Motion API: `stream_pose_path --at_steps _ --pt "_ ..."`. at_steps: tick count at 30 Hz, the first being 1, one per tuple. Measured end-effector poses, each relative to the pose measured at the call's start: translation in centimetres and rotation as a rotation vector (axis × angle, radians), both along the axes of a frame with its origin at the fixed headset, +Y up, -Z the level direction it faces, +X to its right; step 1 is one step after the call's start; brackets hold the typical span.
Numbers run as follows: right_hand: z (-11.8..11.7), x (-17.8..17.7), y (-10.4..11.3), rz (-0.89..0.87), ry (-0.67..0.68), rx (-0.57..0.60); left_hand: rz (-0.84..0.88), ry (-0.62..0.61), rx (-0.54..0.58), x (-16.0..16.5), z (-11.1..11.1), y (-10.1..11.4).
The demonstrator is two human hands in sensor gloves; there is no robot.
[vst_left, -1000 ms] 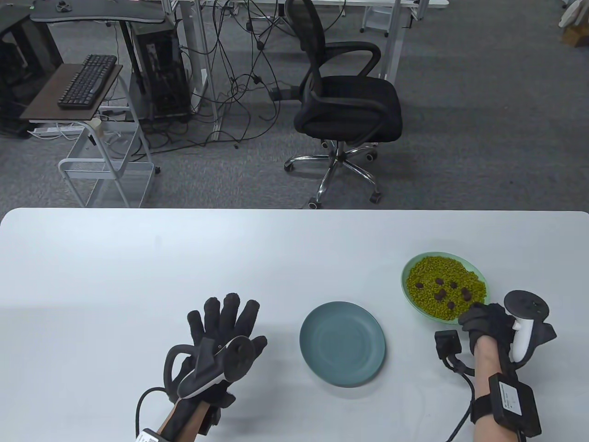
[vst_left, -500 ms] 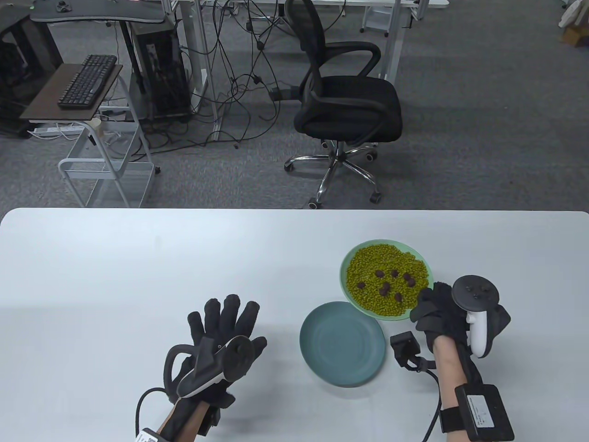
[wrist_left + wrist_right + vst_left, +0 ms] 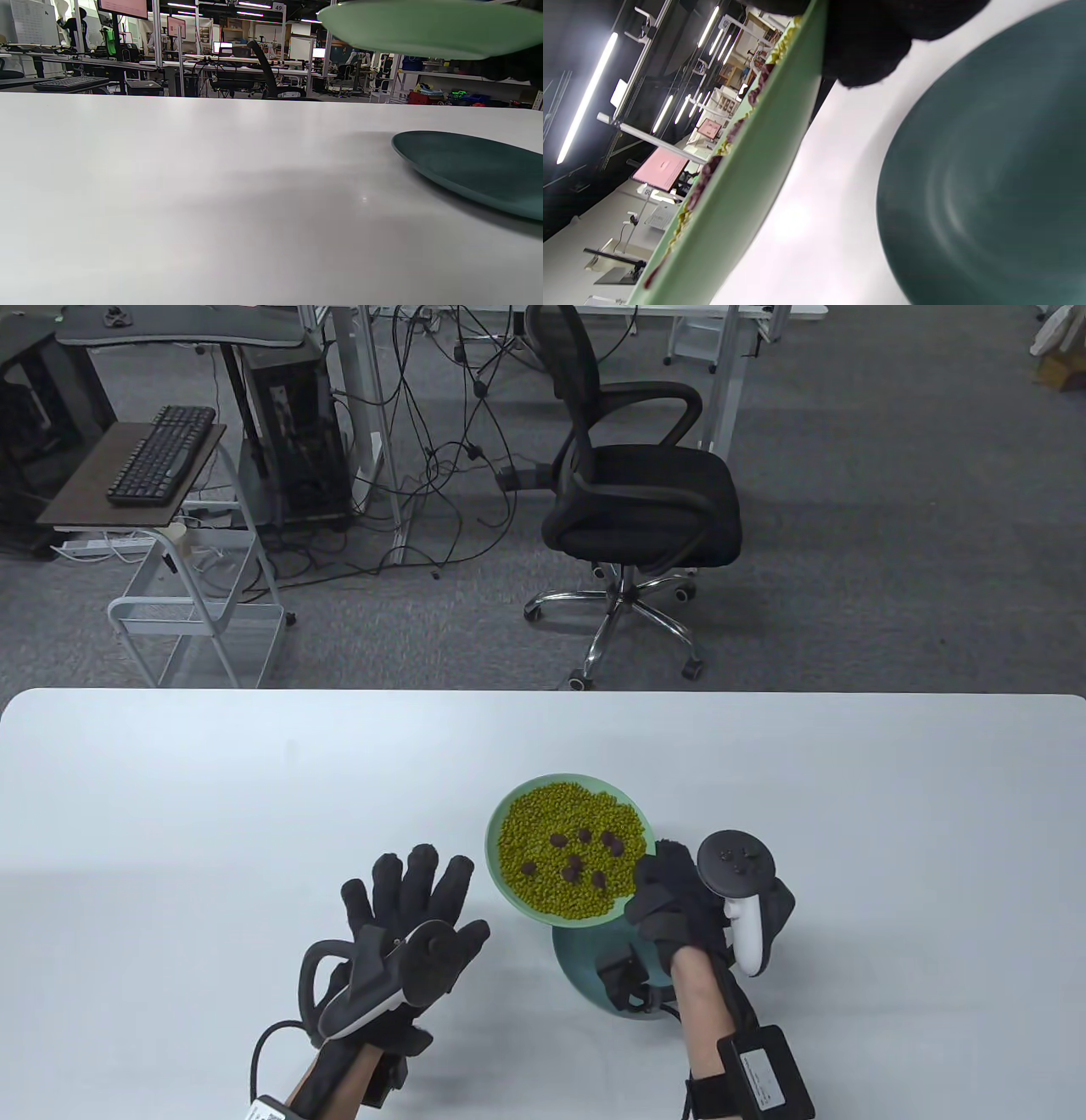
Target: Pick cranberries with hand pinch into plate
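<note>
Overhead camera and both low wrist cameras share the teal plate point(image 3: 585, 976).

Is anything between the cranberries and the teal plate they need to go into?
Nothing visible blocks the way. The right hand grips the green plate of beans by its rim, held in the air and partly over the teal plate. The cranberries lie exposed on top; the left hand is off to the side.
</note>
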State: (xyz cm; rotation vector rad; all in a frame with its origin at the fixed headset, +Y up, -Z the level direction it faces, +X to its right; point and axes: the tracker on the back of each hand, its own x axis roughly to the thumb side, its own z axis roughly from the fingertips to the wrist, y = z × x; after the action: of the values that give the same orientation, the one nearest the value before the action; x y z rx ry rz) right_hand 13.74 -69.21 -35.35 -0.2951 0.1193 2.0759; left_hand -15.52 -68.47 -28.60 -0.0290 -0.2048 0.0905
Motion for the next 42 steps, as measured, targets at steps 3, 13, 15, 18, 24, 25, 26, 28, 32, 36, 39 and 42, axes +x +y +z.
stream_pose_path --at_steps 3,13,15,18,24,25,26,28,32,36,39,42 --pt "0.5 -1.3 -0.8 0.009 0.036 0.005 0.046 0.008 0.009 -0.4 0.0 0.2" --pt "1.3 -2.6 -1.9 0.055 0.093 -0.011 0.413 0.166 -0.028 -2.5 -0.9 -1.6" --pt "1.4 -2.6 -2.0 0.062 0.096 -0.008 0.502 0.183 -0.076 -2.6 -1.2 -2.2" --pt "1.5 -2.8 -2.0 0.059 0.107 -0.008 0.712 0.21 -0.173 -2.6 -1.4 -3.2" --pt "1.7 -3.8 -1.8 0.054 0.151 0.0 1.175 0.239 -0.427 -2.9 -1.9 -5.6" --pt "1.7 -3.9 -1.8 0.052 0.155 0.003 1.204 0.269 -0.421 -3.1 -1.9 -6.0" --pt "1.8 -4.0 -1.8 0.045 0.156 0.001 1.216 0.295 -0.412 -3.2 -1.9 -6.2" --pt "1.7 -4.0 -1.8 0.032 0.159 -0.003 1.255 0.325 -0.412 -3.6 -2.0 -6.8" --pt "1.8 -4.2 -2.0 -0.006 0.171 -0.024 1.445 0.327 -0.496 -3.4 -2.0 -7.7" --pt "2.0 -4.6 -1.8 0.016 0.181 -0.015 1.533 0.322 -0.544 -2.7 -1.8 -8.1" --pt "2.0 -4.6 -1.7 0.031 0.182 -0.013 1.525 0.363 -0.518 -2.5 -1.6 -8.2" --pt "2.0 -4.7 -1.8 0.04 0.189 -0.028 1.546 0.407 -0.502 -2.3 -1.3 -8.4"
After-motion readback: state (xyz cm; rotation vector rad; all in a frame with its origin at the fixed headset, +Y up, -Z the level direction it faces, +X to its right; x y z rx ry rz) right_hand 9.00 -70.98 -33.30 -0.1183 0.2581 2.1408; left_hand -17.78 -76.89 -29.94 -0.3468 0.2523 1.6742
